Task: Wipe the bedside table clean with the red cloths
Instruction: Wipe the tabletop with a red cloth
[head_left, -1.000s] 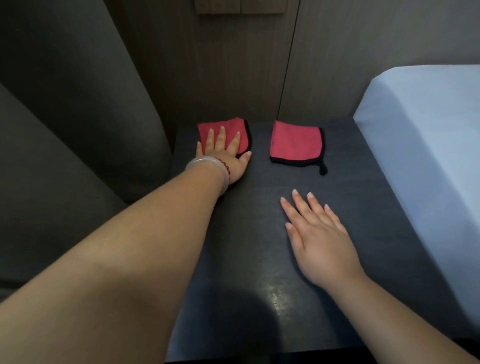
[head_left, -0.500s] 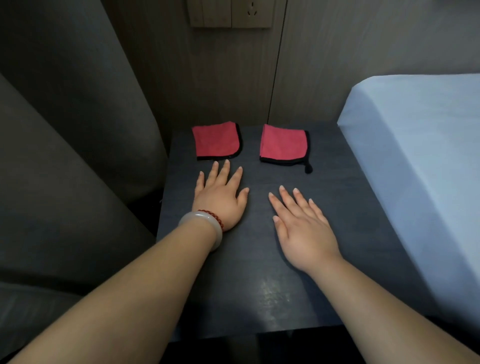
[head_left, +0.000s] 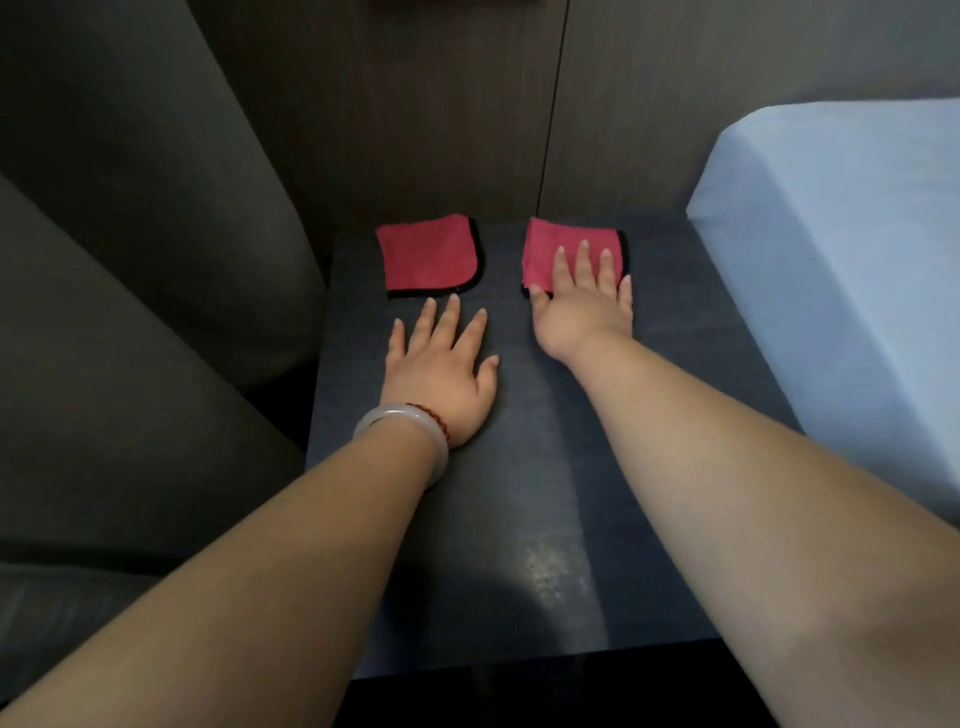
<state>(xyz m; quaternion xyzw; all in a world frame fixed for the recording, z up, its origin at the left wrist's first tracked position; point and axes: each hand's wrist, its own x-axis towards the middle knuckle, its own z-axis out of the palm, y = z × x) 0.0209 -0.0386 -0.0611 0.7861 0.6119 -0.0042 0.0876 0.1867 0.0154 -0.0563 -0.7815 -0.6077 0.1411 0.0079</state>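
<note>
We start with the biggest thing, the bed (head_left: 841, 270), its pale sheet running along our right side, and the grey upholstered panels (head_left: 130, 218) on our left. Between them sits the dark bedside surface (head_left: 519, 493), matte and flat, with a dull scuffed patch near its front edge.

At the back of that surface lie the two red cloths, side by side and a little apart, both flat and edged in black. The left cloth (head_left: 428, 254) lies free. Our left hand (head_left: 441, 374) rests palm down on the bare surface just in front of it, fingers spread, fingertips almost at its near hem but apparently not touching; that grip is wide and holds nothing. The right cloth (head_left: 543, 249) is under our right hand (head_left: 587, 301), which lies flat on it with fingers extended, pressing rather than pinching, so that grip is also wide and closed around nothing.

We judge these cloths light, soft and limp, probably folded double, so they will bunch or slide if pushed only from one edge. On this smooth top, a flat palm over the middle looks like the best hold, with even downward pressure to drag each cloth along.

On the left wrist we see a pale bangle (head_left: 402, 431) and a thin red bead bracelet (head_left: 434, 418).
</note>
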